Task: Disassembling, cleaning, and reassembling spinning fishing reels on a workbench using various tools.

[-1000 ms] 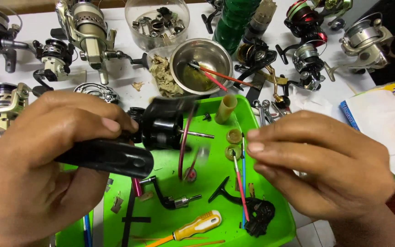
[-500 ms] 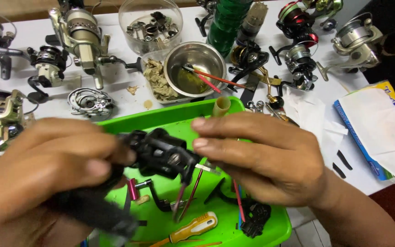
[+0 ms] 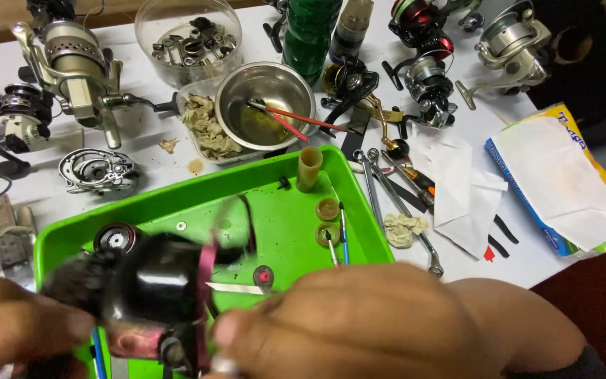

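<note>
A black fishing reel body [image 3: 152,291] with a dark red rim sits blurred at the bottom of the head view, over a green plastic tray [image 3: 282,210]. My left hand [image 3: 15,330] grips its left end at the bottom left corner. My right hand [image 3: 387,326] covers the reel's right side from the bottom centre, fingers curled onto it. Small parts lie on the tray: a tan tube [image 3: 309,168], two round caps [image 3: 327,209], a black round part [image 3: 117,237] and thin tools [image 3: 341,235].
Behind the tray are a steel bowl [image 3: 264,105] holding red-handled brushes, a clear tub of metal parts [image 3: 189,38], a green bottle [image 3: 310,35] and several reels [image 3: 71,67]. Wrenches [image 3: 394,196], white tissues [image 3: 457,189] and a tissue pack [image 3: 562,182] lie to the right.
Both hands have dropped to the bottom of the view with the reel, baring the tray's upper part. The reel has turned and is now blurred.
</note>
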